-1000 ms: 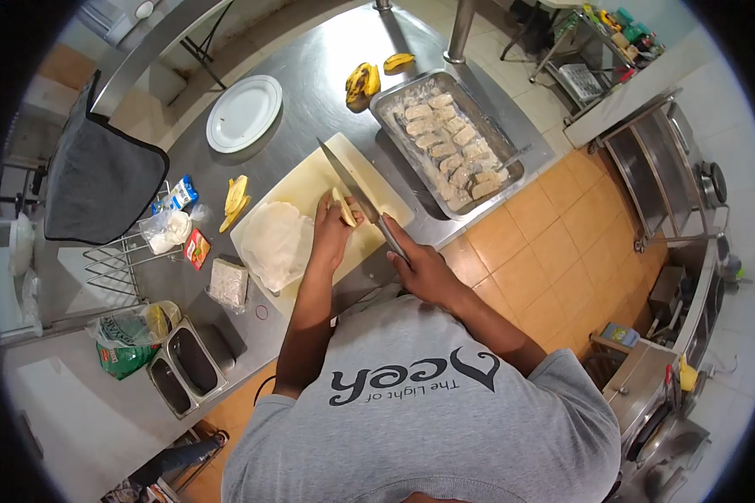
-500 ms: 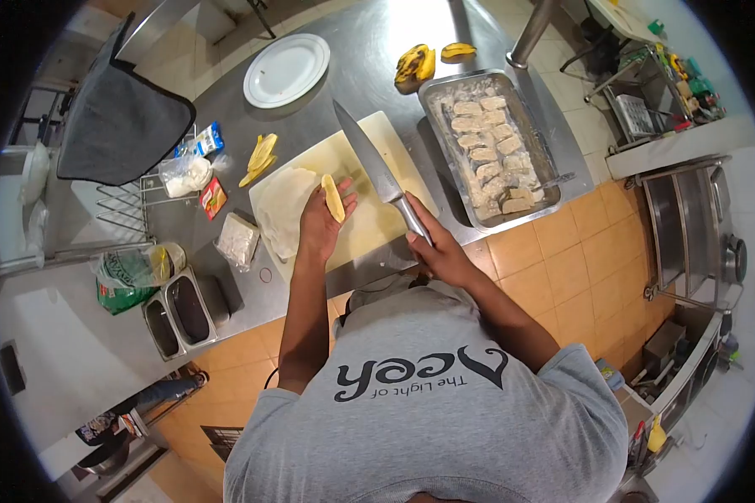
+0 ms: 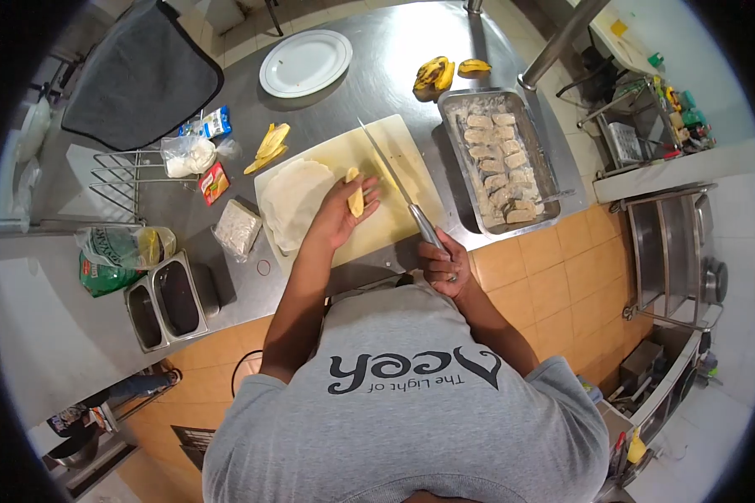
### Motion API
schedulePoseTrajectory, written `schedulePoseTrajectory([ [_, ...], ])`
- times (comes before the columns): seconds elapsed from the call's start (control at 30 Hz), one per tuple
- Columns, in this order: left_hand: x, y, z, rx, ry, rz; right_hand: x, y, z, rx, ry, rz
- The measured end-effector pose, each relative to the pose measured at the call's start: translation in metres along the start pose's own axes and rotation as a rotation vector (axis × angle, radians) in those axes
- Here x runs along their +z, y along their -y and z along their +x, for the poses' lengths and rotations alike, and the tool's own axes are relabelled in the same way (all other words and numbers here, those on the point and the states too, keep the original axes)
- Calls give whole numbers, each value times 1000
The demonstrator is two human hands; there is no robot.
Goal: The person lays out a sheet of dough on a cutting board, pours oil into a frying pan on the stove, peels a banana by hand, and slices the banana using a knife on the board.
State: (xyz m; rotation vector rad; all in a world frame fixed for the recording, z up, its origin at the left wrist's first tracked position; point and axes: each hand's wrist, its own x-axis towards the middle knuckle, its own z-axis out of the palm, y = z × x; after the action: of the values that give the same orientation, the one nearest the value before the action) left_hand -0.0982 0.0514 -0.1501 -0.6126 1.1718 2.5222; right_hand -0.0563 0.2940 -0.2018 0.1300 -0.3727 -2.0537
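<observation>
A pale yellow banana piece rests in my left hand, held over the cutting board with the fingers partly spread. My right hand is wrapped round the handle of a large knife. The blade is turned nearly edge-on and points away over the board. Round white dough sheets lie on the board's left part, beside my left hand. To the right of the board, a metal tray holds several coated pieces.
Beyond the board are a white plate, banana peels and spotted bananas. A wrapped block, a red packet and a wire rack are at left. Metal containers stand near the table's front-left edge.
The knife has tilted from broadside to nearly edge-on, and my right hand has moved lower. My left hand has turned with the banana piece. The whole view has shifted.
</observation>
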Motion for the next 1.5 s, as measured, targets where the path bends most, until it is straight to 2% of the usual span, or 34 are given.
schedulePoseTrajectory([
  [0.13, 8, 4, 15, 5, 125, -30, 3, -15, 1, -81, -101, -144],
  [0.2, 12, 5, 17, -4, 85, 18, 13, -25, 6, -157, -169, -246],
  [0.23, 13, 5, 17, -9, 64, 45, 21, -28, 7, -181, -254, -442],
  [0.33, 5, 8, 23, -9, 96, 40, 32, -39, 15, -231, -330, -691],
  [0.47, 5, 6, 27, -60, 130, 4, 34, -51, 18, -306, -352, -787],
  [0.63, 6, 3, 30, -120, 205, -58, 37, -60, 17, -385, -386, -825],
  [0.83, 0, 3, 39, -92, 209, 89, 38, -60, 8, -458, -424, -904],
  [1.03, -8, 6, 41, 13, 100, 194, 45, -54, 0, -529, -480, -963],
  [1.23, 1, 14, 51, 98, 8, 377, 47, -43, -3, -505, -459, -965],
  [1.33, 11, 13, 35, 89, -101, 335, 45, -42, -6, -478, -465, -966],
  [1.5, 1, 15, 13, 283, -192, 541, 42, -39, -14, -409, -445, -990],
])
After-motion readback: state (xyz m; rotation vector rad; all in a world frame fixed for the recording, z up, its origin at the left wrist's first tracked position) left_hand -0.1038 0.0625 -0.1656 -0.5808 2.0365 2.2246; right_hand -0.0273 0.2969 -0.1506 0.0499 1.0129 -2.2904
